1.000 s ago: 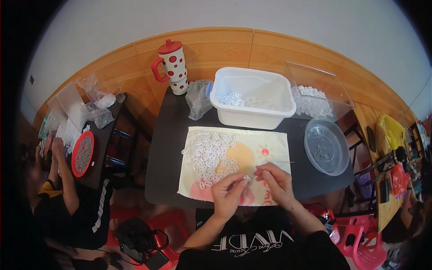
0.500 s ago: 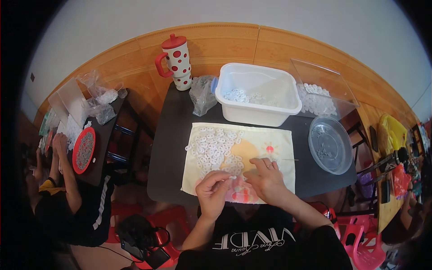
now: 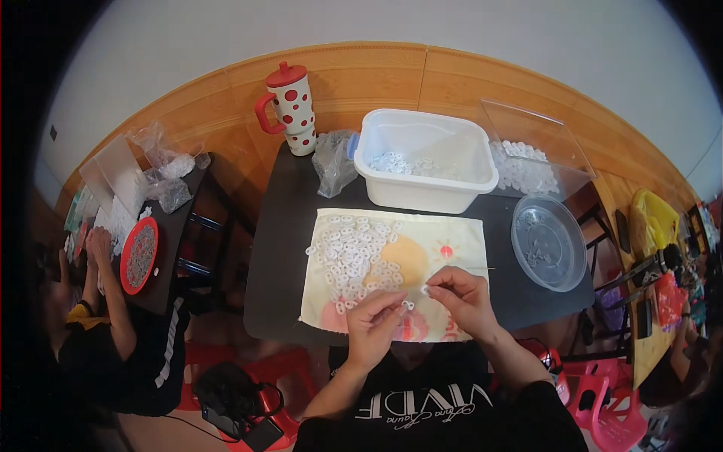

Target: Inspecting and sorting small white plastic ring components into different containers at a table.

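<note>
A cream printed cloth (image 3: 463,233) is lying on the dark bench (image 3: 279,248) before me and is serving as the reference for every position given here. Over the cloth's near half, close to its middle, my left hand (image 3: 369,328) is pressing thumb against fingers, its grip clamped on a small white link (image 3: 409,305) that is showing two holes. My right hand (image 3: 465,301), over the cloth's right half, is likewise holding its grip together, thumb to forefinger, on a white bit (image 3: 425,289) whose kind I am not able to tell. The governing relation is running between these two: the bit is standing just beyond the link, slightly toward the cloth's right and far edges, seemingly apart from it. The link's long axis is seeming to follow the cloth's near edge, though its smallness is leaving this uncertain; my left hand is the nearer, already touching it. A pile of links (image 3: 350,252) is covering the cloth's left part, nearer my left hand. A thin rod (image 3: 479,268) is crossing the cloth's right edge, a white tub (image 3: 422,196) is standing beyond its far edge, and a clear round container (image 3: 565,241) is resting to its right, holding grey bits (image 3: 536,258).
</note>
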Demonstrator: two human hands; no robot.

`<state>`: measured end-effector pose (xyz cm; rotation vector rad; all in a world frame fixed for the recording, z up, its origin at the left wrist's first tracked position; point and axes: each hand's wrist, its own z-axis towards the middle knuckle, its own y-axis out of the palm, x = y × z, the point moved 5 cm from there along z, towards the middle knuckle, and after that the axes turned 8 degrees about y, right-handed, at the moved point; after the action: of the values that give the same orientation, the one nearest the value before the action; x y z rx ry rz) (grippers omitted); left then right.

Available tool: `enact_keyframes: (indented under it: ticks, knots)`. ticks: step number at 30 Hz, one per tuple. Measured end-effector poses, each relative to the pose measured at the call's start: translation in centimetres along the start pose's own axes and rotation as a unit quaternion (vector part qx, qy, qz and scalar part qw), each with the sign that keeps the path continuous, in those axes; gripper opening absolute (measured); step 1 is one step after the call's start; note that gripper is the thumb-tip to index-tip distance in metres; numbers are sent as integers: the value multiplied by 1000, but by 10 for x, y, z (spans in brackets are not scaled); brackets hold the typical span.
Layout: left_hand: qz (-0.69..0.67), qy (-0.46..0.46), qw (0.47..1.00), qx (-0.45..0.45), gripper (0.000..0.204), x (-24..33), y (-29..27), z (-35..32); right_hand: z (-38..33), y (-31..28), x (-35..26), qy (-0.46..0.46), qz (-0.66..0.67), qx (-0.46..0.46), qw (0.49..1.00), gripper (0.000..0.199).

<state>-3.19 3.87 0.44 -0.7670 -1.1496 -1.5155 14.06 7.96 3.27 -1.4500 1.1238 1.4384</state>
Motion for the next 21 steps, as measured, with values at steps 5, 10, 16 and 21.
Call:
enact_keyframes:
  ticks: [5,10,16,21]
  knots:
    - [0,7,1000,-13,31,4,8,0,-2,1,-2,-36,-48,3,998,8]
    - [12,28,999,-20,32,4,9,0,-3,3,-5,-68,-92,-9,993,8]
    - [6,24,999,-20,33,6,11,0,-4,6,-10,-90,-86,-14,992,9]
    - [19,26,999,-28,32,4,10,-1,-4,7,-12,-99,-85,-18,991,10]
